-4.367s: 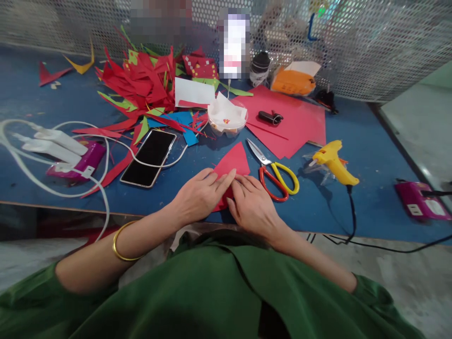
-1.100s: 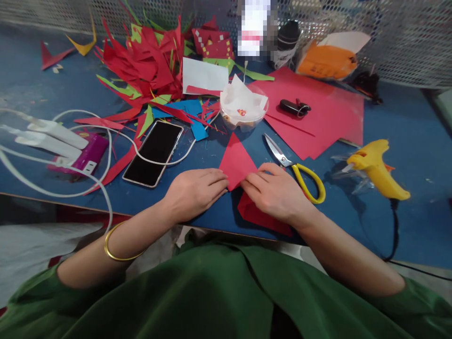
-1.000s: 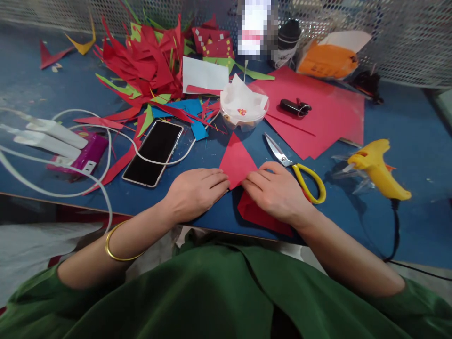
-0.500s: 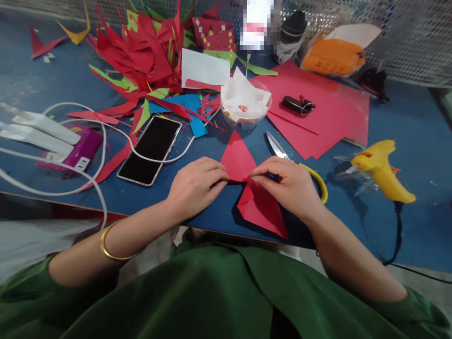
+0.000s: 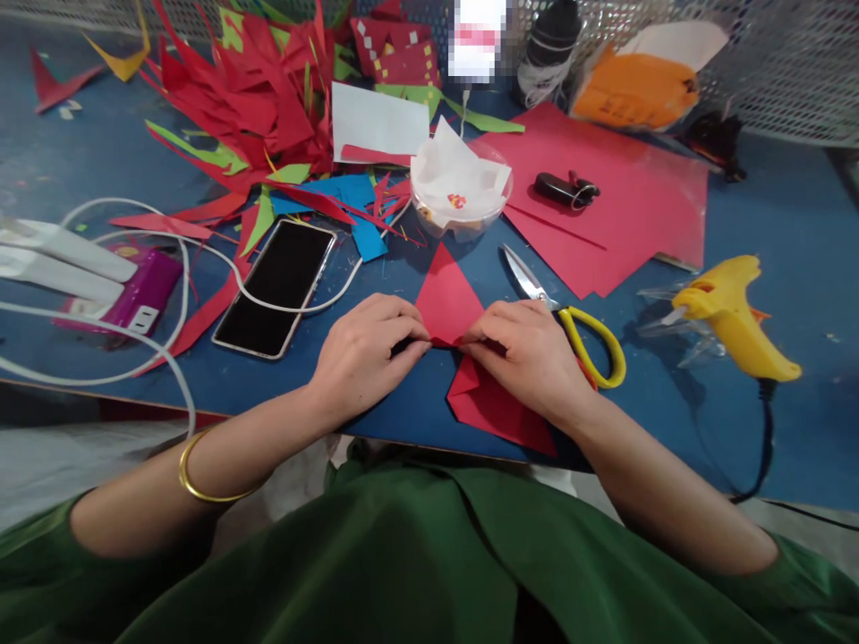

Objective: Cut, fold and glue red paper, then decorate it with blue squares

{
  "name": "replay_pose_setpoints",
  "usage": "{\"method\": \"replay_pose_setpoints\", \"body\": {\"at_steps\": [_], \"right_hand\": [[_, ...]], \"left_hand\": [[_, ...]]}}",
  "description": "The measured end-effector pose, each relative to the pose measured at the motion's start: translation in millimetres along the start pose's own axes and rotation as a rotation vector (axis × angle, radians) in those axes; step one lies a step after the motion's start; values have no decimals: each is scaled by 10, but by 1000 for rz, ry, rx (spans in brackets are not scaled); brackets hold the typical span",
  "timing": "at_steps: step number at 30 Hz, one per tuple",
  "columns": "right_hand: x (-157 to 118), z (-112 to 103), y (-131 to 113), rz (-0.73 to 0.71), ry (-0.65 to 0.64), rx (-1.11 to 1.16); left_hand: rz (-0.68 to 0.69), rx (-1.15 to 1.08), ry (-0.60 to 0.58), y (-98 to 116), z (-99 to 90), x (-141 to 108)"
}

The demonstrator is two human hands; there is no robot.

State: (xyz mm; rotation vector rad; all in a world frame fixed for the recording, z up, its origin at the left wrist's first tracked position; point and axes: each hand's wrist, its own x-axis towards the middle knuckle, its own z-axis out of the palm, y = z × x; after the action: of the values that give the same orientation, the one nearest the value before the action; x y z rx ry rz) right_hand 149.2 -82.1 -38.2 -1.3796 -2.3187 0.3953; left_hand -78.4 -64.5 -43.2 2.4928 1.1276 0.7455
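A folded piece of red paper, pointed at its far end, stands between my two hands near the table's front edge. My left hand pinches its lower left corner between thumb and fingers. At the lower right side, my right hand pinches the same paper. Partly under my right hand lies a second folded red paper, reaching the table edge. Just beyond that hand are scissors with yellow handles, their blades pointing away to the left.
A phone with a white cable lies at left. Behind are red paper scraps, a paper-lined plastic bowl and red sheets bearing a black object. A yellow glue gun stands at right on the blue table.
My right hand has shifted left along the folded paper's lower edge, closer to my left hand. More of the scissors' yellow handles shows. The view has tilted slightly.
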Motion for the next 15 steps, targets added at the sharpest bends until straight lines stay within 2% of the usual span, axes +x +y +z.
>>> {"method": "replay_pose_setpoints", "body": {"at_steps": [4, 7, 15], "right_hand": [[-12, 37, 9, -14, 2, -14], [1, 47, -11, 26, -58, -42], [28, 61, -50, 63, -95, -63]], "left_hand": [[-27, 20, -18, -5, 8, 14], [-45, 18, -42, -11, 9, 27], [-136, -141, -6, -55, -81, -4]]}}
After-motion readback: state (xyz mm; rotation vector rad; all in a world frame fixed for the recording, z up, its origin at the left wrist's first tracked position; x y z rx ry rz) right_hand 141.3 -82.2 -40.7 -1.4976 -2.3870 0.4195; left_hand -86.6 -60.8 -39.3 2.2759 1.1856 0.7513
